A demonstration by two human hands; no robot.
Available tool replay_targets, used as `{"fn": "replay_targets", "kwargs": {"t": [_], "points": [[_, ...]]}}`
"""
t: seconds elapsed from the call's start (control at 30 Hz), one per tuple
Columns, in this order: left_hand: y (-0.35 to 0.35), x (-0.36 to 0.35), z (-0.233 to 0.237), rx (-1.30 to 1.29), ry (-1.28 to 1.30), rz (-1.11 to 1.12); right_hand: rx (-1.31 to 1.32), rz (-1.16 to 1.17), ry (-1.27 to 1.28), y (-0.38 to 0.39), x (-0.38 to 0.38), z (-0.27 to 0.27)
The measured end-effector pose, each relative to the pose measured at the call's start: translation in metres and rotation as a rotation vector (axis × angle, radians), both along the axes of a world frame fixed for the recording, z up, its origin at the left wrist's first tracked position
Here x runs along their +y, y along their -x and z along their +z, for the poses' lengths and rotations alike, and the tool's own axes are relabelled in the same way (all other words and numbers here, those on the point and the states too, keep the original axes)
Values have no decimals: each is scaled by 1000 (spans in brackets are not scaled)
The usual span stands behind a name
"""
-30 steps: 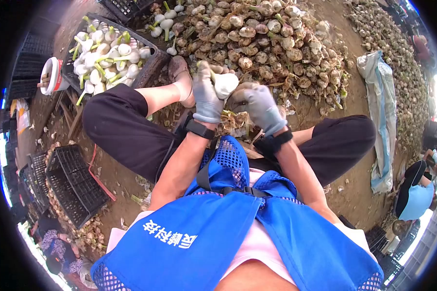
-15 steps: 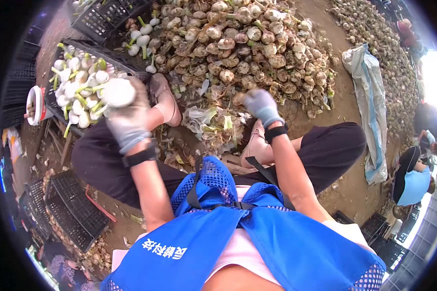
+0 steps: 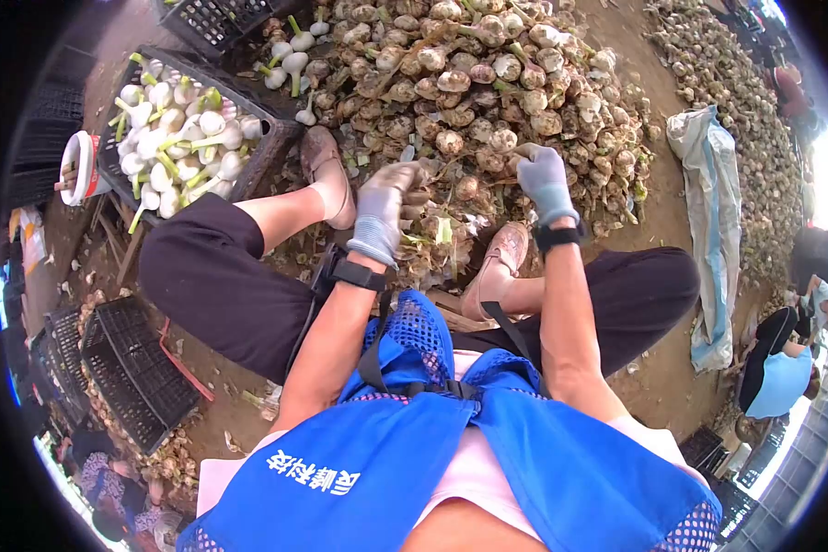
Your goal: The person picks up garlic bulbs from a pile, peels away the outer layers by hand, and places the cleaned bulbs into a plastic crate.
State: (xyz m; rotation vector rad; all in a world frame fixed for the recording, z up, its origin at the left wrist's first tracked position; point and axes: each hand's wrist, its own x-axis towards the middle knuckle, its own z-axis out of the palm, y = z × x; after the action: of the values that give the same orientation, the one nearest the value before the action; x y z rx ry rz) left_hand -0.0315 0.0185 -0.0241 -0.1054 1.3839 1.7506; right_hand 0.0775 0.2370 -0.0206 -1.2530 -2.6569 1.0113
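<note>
My left hand (image 3: pixel 388 204), in a grey-white glove, is at the near edge of the pile of unpeeled garlic (image 3: pixel 469 97), with its fingers partly curled; nothing can be made out in them. To the right, my right hand (image 3: pixel 543 179), also gloved, touches the pile, its fingertips bent in among the bulbs. What it may grip is hidden. Between and below my hands lie loose peelings (image 3: pixel 442 230). White, cleaned garlic with green stems (image 3: pixel 179 138) fills a black crate (image 3: pixel 269 152) on the left.
A white bucket (image 3: pixel 80 167) stands left of the crate. Empty black crates (image 3: pixel 138 368) lie at lower left. A white-blue sack (image 3: pixel 711 230) lies on the right, near a person in light blue (image 3: pixel 782 382). More garlic (image 3: pixel 754 138) spreads at upper right.
My left hand has moved right, from the crate to the pile; the white bulb it held is gone from it. My right hand has shifted slightly right and up into the bulbs.
</note>
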Motion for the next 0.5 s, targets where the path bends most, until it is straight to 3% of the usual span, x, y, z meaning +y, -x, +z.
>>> {"fn": "replay_targets", "kwargs": {"t": [0.03,0.1,0.13,0.17,0.27,0.3,0.33,0.37,0.43,0.47,0.5], "points": [[-3,3,-2,176,7,-94,135,71,154,-2,-10,17],[-9,8,28,183,-42,-188,135,214,369,-3,-32,52],[-12,10,29,131,-206,-272,153,411,280,-6,-43,68],[-15,11,33,77,-371,-356,140,426,361,-10,-51,77],[-19,3,46,-13,-443,-333,219,390,439,-24,-58,85],[-20,1,49,-54,-489,-278,516,137,770,-29,-62,88],[-26,3,49,-290,-416,-87,809,-129,1093,-31,-64,90],[-27,-1,44,-279,-417,-90,992,-307,1170,-34,-59,77],[-26,-7,37,-613,-677,-76,1207,-615,1411,-41,-46,55],[-28,-5,43,-691,-513,4,1040,-503,1235,-45,-52,63],[-31,-1,45,-686,-515,-3,871,-391,1056,-46,-64,77]]}}
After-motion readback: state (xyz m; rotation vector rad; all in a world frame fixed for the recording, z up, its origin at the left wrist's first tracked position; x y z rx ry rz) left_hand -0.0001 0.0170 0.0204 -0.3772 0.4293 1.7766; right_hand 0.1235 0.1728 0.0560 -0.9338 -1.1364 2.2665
